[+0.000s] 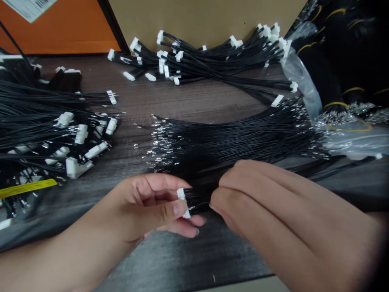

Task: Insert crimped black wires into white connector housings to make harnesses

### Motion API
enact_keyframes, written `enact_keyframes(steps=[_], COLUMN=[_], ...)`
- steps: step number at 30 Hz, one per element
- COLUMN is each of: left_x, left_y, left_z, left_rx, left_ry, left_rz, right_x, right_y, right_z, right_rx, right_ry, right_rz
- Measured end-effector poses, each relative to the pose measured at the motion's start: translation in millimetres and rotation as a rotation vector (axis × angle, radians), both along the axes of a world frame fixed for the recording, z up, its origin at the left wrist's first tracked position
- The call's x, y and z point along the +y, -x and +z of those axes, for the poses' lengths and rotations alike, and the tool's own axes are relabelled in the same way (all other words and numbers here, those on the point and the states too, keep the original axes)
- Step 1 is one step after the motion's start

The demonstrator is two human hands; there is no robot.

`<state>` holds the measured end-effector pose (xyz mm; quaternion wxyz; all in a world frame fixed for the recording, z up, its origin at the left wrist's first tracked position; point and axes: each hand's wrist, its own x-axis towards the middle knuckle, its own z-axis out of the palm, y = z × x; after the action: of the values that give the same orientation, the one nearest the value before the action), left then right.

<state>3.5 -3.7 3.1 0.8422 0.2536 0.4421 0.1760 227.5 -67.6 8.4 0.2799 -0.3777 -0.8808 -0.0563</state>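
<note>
My left hand (158, 207) pinches a white plastic connector (181, 195) between thumb and fingers, above the front of the table. Black wires run out of its right side. My right hand (240, 194) is closed on a thin black wire (200, 204), whose silvery metal terminal is at the connector's right face. Whether that terminal sits inside the connector I cannot tell. Just behind both hands lies a wide bundle of loose black wires (225, 138) with bare metal terminals at both ends.
Finished-looking black cables with white connectors (206, 61) lie along the back, before a cardboard box (200, 20). More cables (36, 121) are heaped at left, near an orange box (75, 28) and a yellow strip (28, 187). Banded wire bundles (328, 81) and clear plastic (304, 81) fill the right.
</note>
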Motion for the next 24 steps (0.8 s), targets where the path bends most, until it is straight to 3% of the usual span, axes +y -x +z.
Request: enact_keyframes(steps=[8, 11, 16, 20, 24], left_x=[0, -1, -2, -3, -5], left_y=[-3, -2, 4, 5, 1], left_z=[3.1, 2.3, 0.5, 0.2, 0.8], left_rx=[-0.021, -0.015, 0.013, -0.012, 0.039], left_ry=[0.021, 0.020, 0.036, 0.027, 0.019], left_rz=[0.014, 0.002, -0.020, -0.031, -0.010], right_x=[-17, -8, 8, 15, 43], right_y=[7, 5, -1, -9, -23], right_z=[1.0, 1.0, -5.8, -3.7, -1.2], right_rx=[-0.019, -0.039, -0.010, 0.056, 0.038], right_ry=[-0.056, 0.015, 0.298, 0.395, 0.390], right_rz=[-0.122, -0.059, 0.130, 0.114, 0.007])
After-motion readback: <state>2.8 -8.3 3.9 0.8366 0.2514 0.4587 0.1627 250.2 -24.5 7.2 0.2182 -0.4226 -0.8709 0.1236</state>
